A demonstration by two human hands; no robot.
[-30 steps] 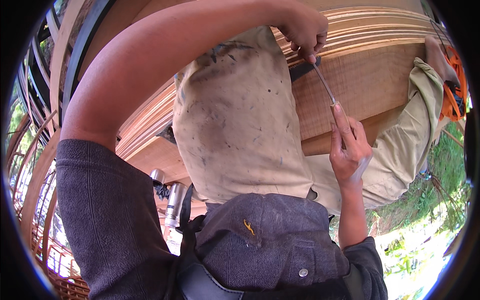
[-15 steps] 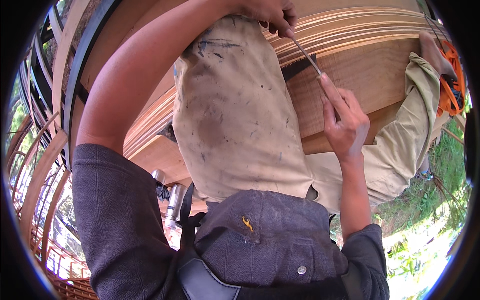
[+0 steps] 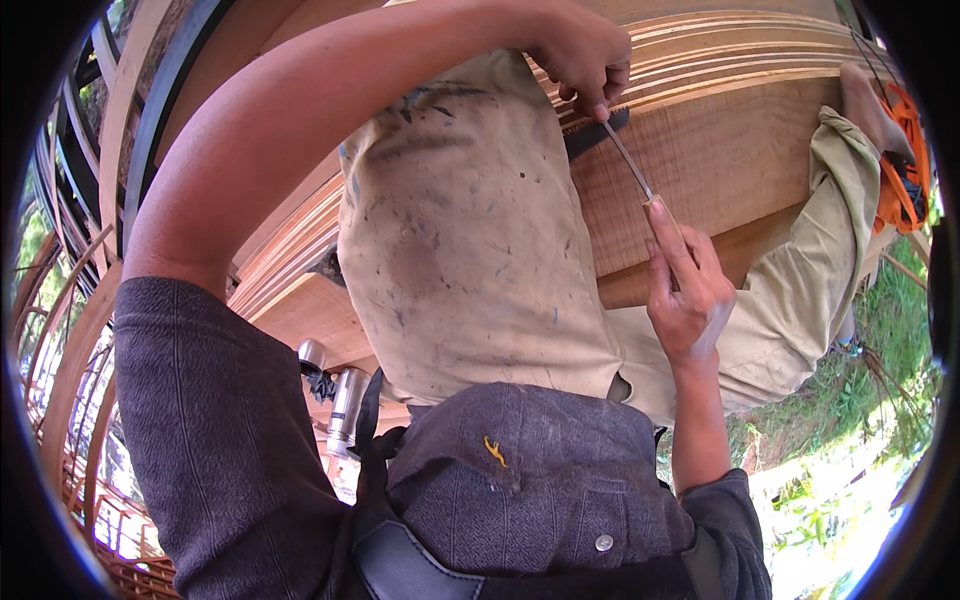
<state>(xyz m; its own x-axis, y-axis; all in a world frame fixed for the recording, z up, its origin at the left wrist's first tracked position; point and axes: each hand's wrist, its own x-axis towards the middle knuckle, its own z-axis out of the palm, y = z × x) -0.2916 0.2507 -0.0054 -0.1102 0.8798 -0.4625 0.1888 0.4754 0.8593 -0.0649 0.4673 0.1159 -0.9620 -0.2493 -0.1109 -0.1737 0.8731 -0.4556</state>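
A slim metal file (image 3: 628, 160) slants between my two hands. My right hand (image 3: 692, 295) is closed around its handle, index finger stretched along it. Up at the far end, my left hand (image 3: 590, 62) pinches the file's tip between thumb and fingers. Just beyond and under that tip lies a dark saw blade (image 3: 597, 134), its toothed edge facing away from me. The rest of the saw is hidden behind my raised knee in stained tan trousers (image 3: 470, 230).
Long stacked wooden strips (image 3: 740, 45) and a broad board (image 3: 715, 145) lie past my legs. A steel flask (image 3: 347, 410) stands by my left elbow. Bent wooden and dark strips (image 3: 120, 120) rise at the left. An orange strapped item (image 3: 905, 160) is at the far right, above grass.
Both hands and the file have shifted nearer to me, the left hand also to the right. The saw blade's visible end has tilted slightly, so its teeth show less.
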